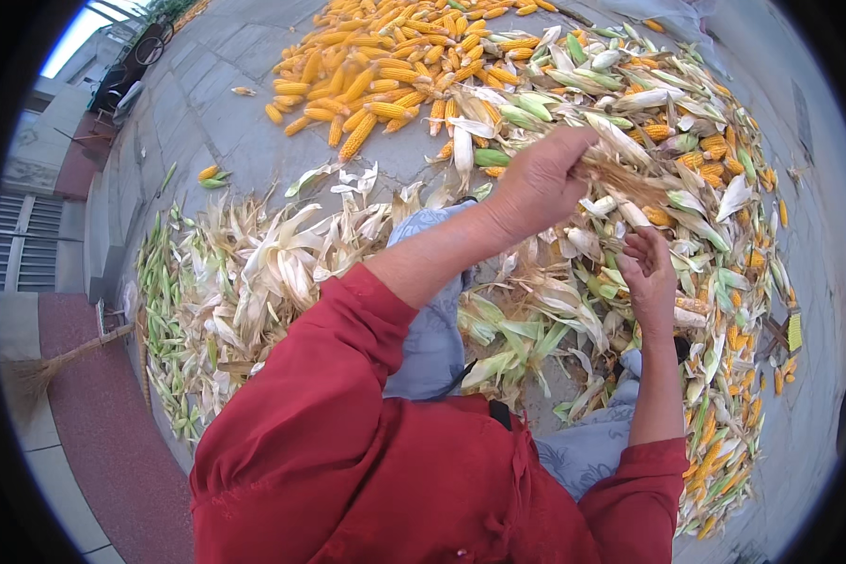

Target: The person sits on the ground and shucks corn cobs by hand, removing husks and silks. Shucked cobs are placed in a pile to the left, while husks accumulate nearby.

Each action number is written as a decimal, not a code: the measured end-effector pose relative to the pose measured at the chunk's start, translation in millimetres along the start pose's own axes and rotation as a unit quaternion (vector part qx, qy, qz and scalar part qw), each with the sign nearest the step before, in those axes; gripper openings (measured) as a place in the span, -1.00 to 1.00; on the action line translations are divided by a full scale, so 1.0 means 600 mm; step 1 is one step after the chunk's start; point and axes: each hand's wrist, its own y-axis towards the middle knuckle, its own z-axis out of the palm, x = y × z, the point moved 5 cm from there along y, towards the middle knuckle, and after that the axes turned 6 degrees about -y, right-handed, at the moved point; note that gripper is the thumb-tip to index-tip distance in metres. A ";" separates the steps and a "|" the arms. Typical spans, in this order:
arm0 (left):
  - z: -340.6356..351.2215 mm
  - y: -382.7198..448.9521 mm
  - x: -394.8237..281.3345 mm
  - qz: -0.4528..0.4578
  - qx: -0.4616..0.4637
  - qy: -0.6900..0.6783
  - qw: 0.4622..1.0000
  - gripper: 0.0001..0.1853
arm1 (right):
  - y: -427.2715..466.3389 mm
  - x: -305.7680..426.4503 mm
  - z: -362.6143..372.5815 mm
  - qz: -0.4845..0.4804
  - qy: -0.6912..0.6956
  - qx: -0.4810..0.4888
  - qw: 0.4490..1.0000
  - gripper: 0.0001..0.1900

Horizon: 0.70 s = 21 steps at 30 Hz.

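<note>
My left hand reaches across to the right, closed on dry corn husk with brown silk that trails over the pile. Just below it, my right hand is raised with its fingers loosely curled and apart, nothing seen in them. Around both hands lies a heap of corn ears in their husks, some with yellow kernels showing. Husked yellow ears form a pile at the top. Stripped pale husks are heaped at left, and more husks lie between my legs.
A straw broom leans at the far left near a wall with a louvred metal panel. Single ears lie on the paved ground. Clear plastic sheeting is at the upper right. A wheeled vehicle stands at upper left.
</note>
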 end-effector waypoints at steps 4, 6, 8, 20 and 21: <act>-0.274 0.002 0.005 0.097 -0.122 0.369 0.916 -0.58 | 0.008 -0.019 -0.023 0.008 -0.147 0.015 0.989 -0.53; -0.411 -0.054 0.033 -0.019 -0.076 0.545 0.835 -0.62 | 0.010 -0.019 -0.043 0.005 -0.166 0.000 0.986 -0.56; -0.585 -0.154 0.085 -0.207 0.003 0.670 0.713 -0.56 | 0.012 -0.004 -0.060 0.017 -0.133 -0.028 0.991 -0.59; -0.141 -0.046 0.193 -0.225 0.283 0.299 0.883 -0.29 | -0.027 0.013 -0.130 0.061 -0.116 -0.102 0.986 -0.65; -0.057 -0.033 0.205 -0.176 0.348 0.297 0.872 -0.30 | -0.029 0.015 -0.118 0.052 -0.139 -0.084 0.985 -0.66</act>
